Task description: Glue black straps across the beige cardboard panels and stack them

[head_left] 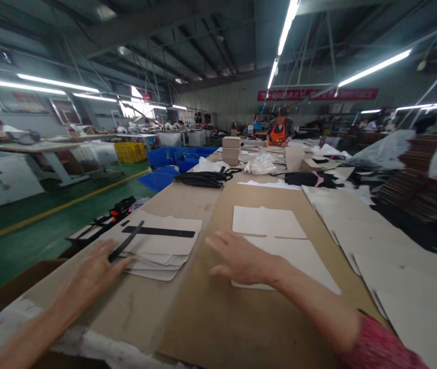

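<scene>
A narrow black strip [126,241] is held between the thumb and fingers of my left hand [97,269], above the left edge of a stack of pale boards [164,262]. Across the top board lies another black strip [164,232], with a small black piece near its left end. My right hand [237,256] is spread, palm down, over the brown board and the left edge of two pale panels. The smaller panel [266,221] is at the back and the larger panel [299,261] in front of it. Nothing shows in my right hand.
Black fabric bundles [203,178] and clear plastic [260,163] lie farther back on the table. Large pale sheets [388,256] cover the right side. Blue bins [160,177] stand beyond the left edge. A person in an orange apron [279,134] is at the far end.
</scene>
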Demonstrator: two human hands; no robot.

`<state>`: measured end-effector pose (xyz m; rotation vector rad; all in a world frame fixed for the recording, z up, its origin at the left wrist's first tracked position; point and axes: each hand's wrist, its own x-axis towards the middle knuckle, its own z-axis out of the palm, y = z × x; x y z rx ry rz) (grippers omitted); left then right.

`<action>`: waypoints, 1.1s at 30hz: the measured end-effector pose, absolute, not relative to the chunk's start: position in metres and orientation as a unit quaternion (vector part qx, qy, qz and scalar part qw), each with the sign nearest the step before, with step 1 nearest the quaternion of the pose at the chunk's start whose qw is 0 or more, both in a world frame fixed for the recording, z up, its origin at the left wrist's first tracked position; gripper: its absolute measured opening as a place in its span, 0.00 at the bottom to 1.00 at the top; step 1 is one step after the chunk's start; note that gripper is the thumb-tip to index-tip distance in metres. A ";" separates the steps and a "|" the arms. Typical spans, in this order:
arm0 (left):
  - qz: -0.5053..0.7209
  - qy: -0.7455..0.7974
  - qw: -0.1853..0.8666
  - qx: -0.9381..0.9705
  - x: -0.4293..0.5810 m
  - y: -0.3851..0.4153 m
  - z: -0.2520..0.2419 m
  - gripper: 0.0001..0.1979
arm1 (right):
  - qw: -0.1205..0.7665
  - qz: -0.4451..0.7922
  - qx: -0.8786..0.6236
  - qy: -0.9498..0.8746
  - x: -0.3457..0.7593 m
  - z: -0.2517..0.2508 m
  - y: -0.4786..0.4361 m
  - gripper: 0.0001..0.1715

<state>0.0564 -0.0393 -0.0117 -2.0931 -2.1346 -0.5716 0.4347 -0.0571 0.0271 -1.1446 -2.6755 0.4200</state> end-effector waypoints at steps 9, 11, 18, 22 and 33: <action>-0.075 -0.505 -0.146 -0.847 0.265 -0.101 0.004 0.27 | -0.016 0.046 -0.752 -0.657 0.619 -0.028 -0.122 0.31; -0.062 -0.509 -0.129 -0.849 0.292 -0.092 0.000 0.26 | -0.019 0.033 -0.739 -0.673 0.617 -0.041 -0.132 0.30; 0.030 -0.462 -0.160 -0.872 0.286 -0.122 -0.007 0.29 | 0.043 -0.043 -0.706 -0.706 0.595 -0.074 -0.195 0.37; 0.019 -0.461 -0.214 -0.861 0.249 -0.159 -0.005 0.27 | 0.064 -0.029 -0.637 -0.767 0.603 -0.082 -0.233 0.34; -0.116 -0.545 -0.160 -0.815 0.223 -0.124 -0.031 0.22 | 0.123 -0.064 -0.643 -0.753 0.599 -0.098 -0.222 0.31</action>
